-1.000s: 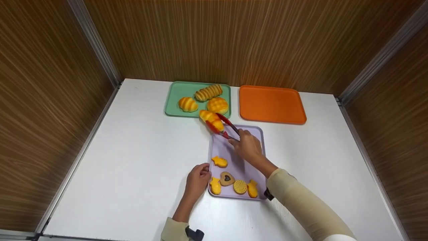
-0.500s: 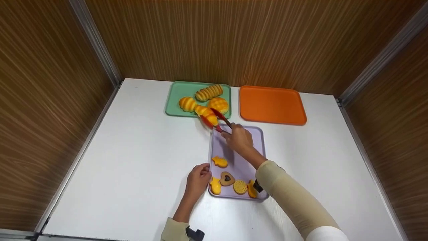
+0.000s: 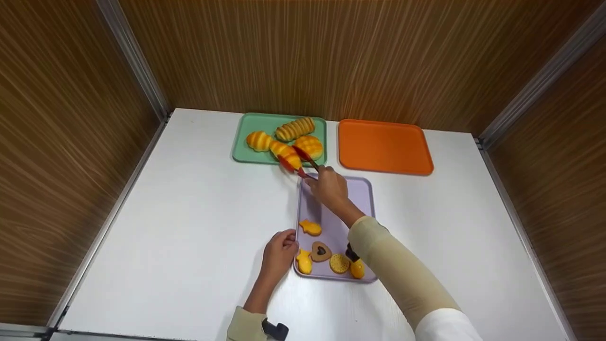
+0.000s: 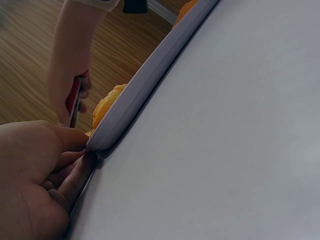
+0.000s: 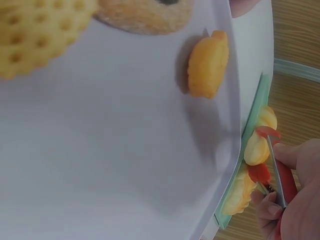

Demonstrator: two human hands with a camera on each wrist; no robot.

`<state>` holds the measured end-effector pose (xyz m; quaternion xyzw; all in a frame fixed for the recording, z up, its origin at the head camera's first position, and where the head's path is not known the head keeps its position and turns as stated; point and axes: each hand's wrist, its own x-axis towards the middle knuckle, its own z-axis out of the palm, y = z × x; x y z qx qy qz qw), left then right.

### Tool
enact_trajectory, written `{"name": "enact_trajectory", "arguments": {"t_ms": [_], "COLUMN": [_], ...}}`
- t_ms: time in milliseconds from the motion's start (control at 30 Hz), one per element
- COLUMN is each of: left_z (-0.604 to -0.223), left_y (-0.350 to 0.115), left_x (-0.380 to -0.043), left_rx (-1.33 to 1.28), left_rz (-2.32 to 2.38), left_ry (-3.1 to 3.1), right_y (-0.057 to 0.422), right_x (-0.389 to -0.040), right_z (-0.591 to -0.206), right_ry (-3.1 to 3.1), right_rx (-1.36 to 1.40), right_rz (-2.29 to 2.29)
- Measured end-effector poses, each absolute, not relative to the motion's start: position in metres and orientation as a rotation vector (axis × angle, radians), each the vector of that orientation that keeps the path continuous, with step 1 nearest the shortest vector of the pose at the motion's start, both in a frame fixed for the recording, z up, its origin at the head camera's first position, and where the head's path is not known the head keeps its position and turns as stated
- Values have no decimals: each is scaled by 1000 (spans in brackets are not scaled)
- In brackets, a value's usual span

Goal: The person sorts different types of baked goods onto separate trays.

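Striped croissant (image 3: 286, 153) between red tongs (image 5: 286, 182)

Head: above left hand (image 3: 278, 255) and right hand (image 3: 330, 189), we face forward-down.
Wrists: close behind each; we share the lilac tray (image 5: 115, 150).

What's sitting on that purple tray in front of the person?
Two yellow fish-shaped pieces, a heart-shaped cookie, a round dotted cookie and another yellow piece, partly covered. The right hand and sleeve hide some of the tray, so anything directly beneath them can't be seen.
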<state>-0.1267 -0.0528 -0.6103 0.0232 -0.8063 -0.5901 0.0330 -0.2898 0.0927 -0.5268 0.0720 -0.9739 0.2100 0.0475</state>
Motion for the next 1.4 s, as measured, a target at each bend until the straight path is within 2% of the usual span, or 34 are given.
{"name": "enact_trajectory", "arguments": {"t_ms": [733, 1067, 1400], "left_z": [-610, -609, -610], "left_y": [-53, -48, -50], "left_x": [-126, -126, -125], "left_rx": [39, 23, 47], "left_rz": [-1803, -1799, -1848], "left_ry": [-2469, -2476, -2462], "right_y": [67, 72, 81], "right_x": [-321, -325, -323], "right_z": [-524, -532, -529], "right_ry": [-3016, -2948, -3034], "right_rx": [160, 210, 170], "right_rz": [536, 381, 589]}}
